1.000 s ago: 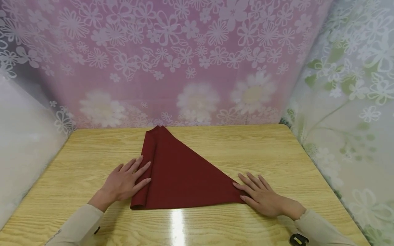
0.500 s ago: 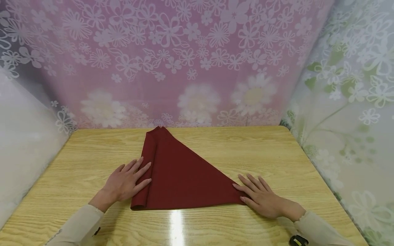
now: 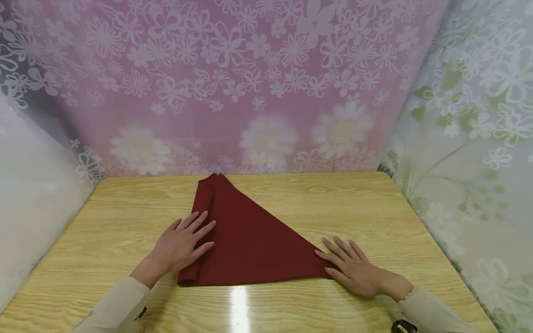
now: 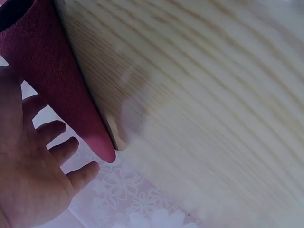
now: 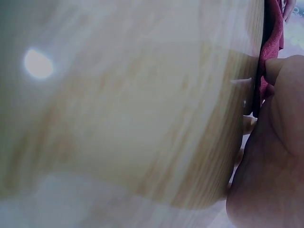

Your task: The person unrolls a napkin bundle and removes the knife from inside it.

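A dark red cloth [image 3: 258,245] lies folded in a rough triangle on the wooden table, its left edge turned over in a rounded fold. Across that fold rests the left hand [image 3: 179,247], fingers spread and fairly straight. From the left wrist view, the left hand [image 4: 38,161] is beside the rolled cloth edge [image 4: 61,80]. On the cloth's right corner lies the right hand [image 3: 358,270], with thumb and index fingertip touching it and the other fingers extended over the wood. The right wrist view shows the right hand [image 5: 270,147] against the table, its thumb at the red cloth [image 5: 271,42].
The wooden table [image 3: 354,203] ends at the back against a pink flowered curtain [image 3: 266,106]. Pale flowered sheets hang at both sides, such as the right sheet [image 3: 470,175]. A dark strap piece [image 3: 404,326] shows under the right sleeve.
The left hand has slid slightly to the right over the fold, its fingertips now reaching past it onto the flat cloth. The right hand and the cloth look nearly unmoved.
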A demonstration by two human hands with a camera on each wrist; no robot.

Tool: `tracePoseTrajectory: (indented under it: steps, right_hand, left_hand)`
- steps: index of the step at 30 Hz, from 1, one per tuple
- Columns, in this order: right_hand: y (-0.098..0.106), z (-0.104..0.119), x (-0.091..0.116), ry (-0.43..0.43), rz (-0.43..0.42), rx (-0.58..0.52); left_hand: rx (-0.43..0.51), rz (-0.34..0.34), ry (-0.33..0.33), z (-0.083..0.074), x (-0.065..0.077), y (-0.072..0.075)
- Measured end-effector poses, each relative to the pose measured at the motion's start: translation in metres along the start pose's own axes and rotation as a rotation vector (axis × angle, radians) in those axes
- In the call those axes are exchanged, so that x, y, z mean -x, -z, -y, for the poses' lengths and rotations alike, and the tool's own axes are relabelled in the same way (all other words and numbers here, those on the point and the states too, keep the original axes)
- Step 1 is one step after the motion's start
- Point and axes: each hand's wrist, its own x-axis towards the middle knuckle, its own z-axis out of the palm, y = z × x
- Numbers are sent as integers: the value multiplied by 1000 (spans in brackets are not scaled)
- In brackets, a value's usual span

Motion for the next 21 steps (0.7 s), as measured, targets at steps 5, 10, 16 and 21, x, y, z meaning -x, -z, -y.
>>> tracePoseTrajectory:
  steps: [5,10,16,21]
  right_hand:
    - [4,2,-2,-9,28,8]
    - [8,3,-3,-34,86,7]
    - [9,5,-3,-63,127,-14]
    - [9,4,-3,-60,119,-23]
  left_hand:
    - [3,11,1,-4,-5,-1]
    - [14,84,21,-4,-4,0]
    - [56,162,24,1,-1,4]
    - [94,216,34,5,-2,6]
